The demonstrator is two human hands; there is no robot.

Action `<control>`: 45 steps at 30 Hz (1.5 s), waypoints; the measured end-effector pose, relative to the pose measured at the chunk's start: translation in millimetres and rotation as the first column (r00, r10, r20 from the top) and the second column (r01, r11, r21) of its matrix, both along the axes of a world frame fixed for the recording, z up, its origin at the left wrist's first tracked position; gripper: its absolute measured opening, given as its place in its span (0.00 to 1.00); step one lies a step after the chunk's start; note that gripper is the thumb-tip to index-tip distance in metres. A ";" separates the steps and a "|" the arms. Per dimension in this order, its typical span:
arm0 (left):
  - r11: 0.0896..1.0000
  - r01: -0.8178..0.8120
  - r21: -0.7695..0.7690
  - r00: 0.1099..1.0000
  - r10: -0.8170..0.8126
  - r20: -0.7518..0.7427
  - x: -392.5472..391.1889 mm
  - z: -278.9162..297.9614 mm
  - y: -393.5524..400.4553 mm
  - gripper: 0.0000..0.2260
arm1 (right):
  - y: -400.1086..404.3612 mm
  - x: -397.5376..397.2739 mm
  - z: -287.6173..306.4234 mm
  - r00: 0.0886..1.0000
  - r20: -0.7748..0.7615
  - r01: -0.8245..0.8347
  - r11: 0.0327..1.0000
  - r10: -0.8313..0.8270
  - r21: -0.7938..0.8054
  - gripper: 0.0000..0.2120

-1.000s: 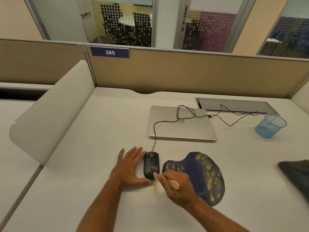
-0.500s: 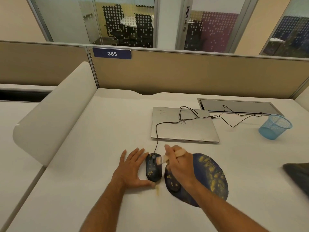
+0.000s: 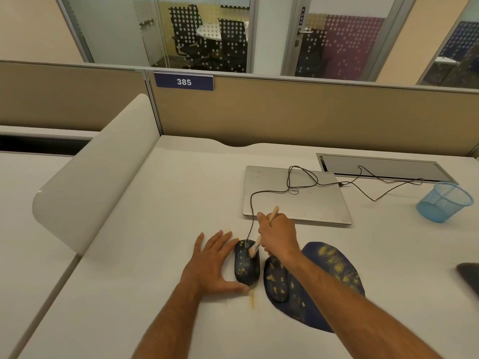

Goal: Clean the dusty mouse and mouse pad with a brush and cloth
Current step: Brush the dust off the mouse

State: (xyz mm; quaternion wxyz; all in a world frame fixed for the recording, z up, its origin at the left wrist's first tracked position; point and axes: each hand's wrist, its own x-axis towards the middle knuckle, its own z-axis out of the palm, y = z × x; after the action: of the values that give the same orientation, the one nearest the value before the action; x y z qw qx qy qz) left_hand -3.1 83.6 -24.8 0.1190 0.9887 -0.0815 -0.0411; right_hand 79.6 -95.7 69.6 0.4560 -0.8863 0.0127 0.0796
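A black wired mouse [image 3: 246, 268] with yellow dust specks lies on the white desk. My left hand [image 3: 215, 263] rests flat against its left side, thumb at its near end, fingers spread. My right hand [image 3: 278, 234] grips a small wooden-handled brush [image 3: 272, 215], whose bristles touch the mouse's front by the scroll wheel. To the right lies a dark blue mouse pad [image 3: 334, 265] with a wrist rest, covered in yellow dust and partly hidden by my right forearm. A dark cloth [image 3: 470, 277] shows at the right edge.
A closed silver laptop [image 3: 305, 203] lies behind the mouse, with the mouse cable looped over it. A blue mesh cup [image 3: 444, 202] stands at the far right. A little pile of yellow dust [image 3: 251, 297] lies on the desk near the mouse. A curved divider [image 3: 90, 182] bounds the left.
My right hand swept the brush from the mouse's near end up to its front and turned the handle upward. The left hand stayed against the mouse.
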 end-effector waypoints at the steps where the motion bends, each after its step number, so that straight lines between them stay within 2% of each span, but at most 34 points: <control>1: 1.000 -0.001 -0.005 1.000 0.001 0.003 0.1 -0.7 0.1 0.56 | 1.5 0.5 0.3 1.000 0.005 -0.001 1.000 0.001 -0.025 0.24; 8: 1.000 0.001 -0.017 1.000 -0.001 0.015 1.0 -3.9 0.6 0.55 | 10.0 -0.1 -3.8 0.997 0.071 -0.011 0.998 0.015 -0.062 0.25; 13: 1.000 -0.002 -0.013 1.000 0.002 0.013 0.1 -2.2 0.6 0.55 | 12.4 0.9 -5.7 0.987 0.151 -0.042 0.989 0.063 -0.139 0.20; 17: 1.000 -0.009 -0.011 1.000 0.009 -0.003 -0.6 1.4 -0.2 0.55 | 8.6 3.0 -9.5 0.982 0.185 -0.040 0.999 0.044 -0.024 0.18; 27: 1.000 -0.007 -0.005 1.000 0.007 -0.017 -1.7 6.0 -0.4 0.55 | 0.5 -1.8 -10.7 0.999 0.029 -0.037 0.998 0.036 0.045 0.24; 32: 1.000 -0.007 -0.002 1.000 0.007 -0.020 -2.2 5.7 -0.5 0.55 | -5.8 -13.9 -11.4 0.988 0.141 -0.072 0.995 0.063 0.064 0.23; 36: 1.000 -0.009 -0.003 1.000 0.009 -0.015 -0.8 4.4 -0.7 0.55 | -13.5 -30.2 -18.1 0.966 0.184 -0.175 0.983 0.184 -0.061 0.24; 39: 1.000 -0.007 0.001 1.000 0.007 -0.010 -1.1 2.2 0.1 0.56 | -19.4 -33.5 -12.9 0.967 0.181 -0.180 0.984 0.180 -0.014 0.25; 43: 1.000 -0.006 -0.017 1.000 0.006 0.013 -0.1 0.9 0.6 0.56 | -23.0 -42.2 -10.3 0.946 0.310 -0.114 0.992 0.093 0.050 0.23; 45: 1.000 -0.004 -0.025 1.000 0.005 0.021 -0.1 0.1 0.4 0.56 | -24.5 -54.0 -16.5 0.937 0.313 -0.164 0.986 0.153 0.009 0.22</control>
State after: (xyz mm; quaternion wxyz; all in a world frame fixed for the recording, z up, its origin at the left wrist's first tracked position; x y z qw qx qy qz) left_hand -3.2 84.0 -24.7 0.1306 0.9877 -0.0809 -0.0294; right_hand 25.7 -120.3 53.1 0.4597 -0.8779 -0.1320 -0.0245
